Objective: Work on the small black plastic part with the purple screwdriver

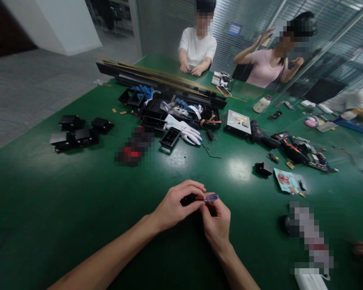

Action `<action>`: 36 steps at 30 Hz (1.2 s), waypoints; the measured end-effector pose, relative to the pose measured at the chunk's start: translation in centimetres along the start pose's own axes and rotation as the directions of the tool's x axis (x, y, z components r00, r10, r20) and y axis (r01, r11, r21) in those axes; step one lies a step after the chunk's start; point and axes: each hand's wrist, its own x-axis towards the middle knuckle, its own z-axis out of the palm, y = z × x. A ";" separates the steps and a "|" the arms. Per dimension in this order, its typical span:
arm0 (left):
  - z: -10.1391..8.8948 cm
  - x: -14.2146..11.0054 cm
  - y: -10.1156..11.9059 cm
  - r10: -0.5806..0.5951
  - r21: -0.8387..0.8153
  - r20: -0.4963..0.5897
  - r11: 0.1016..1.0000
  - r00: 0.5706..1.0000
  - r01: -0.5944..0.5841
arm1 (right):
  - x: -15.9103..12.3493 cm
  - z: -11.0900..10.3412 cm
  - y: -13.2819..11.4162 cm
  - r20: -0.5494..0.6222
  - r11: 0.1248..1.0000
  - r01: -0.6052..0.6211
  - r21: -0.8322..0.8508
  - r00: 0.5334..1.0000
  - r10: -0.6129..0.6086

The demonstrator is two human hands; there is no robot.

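My left hand is closed, thumb and fingers curled round a small black part that is mostly hidden. Against it, my right hand is closed too, its fingers bent round a small screwdriver with a see-through purple handle. The screwdriver lies level, with its thin reddish end pointing into the left hand. The fingertips of both hands meet just above the green table. How the tip sits on the black part cannot be made out.
Several black metal brackets stand at left. Ahead are white gloves, black trays, long black rails and a silver drive box. A power drill and a blue packet lie at right. Co-workers sit across the table.
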 end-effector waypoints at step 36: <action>0.1 0.0 0.3 -0.045 -0.060 -0.023 0.997 0.999 0.044 | 0.2 0.0 -1.1 0.053 0.999 0.039 -0.004 0.998 -0.039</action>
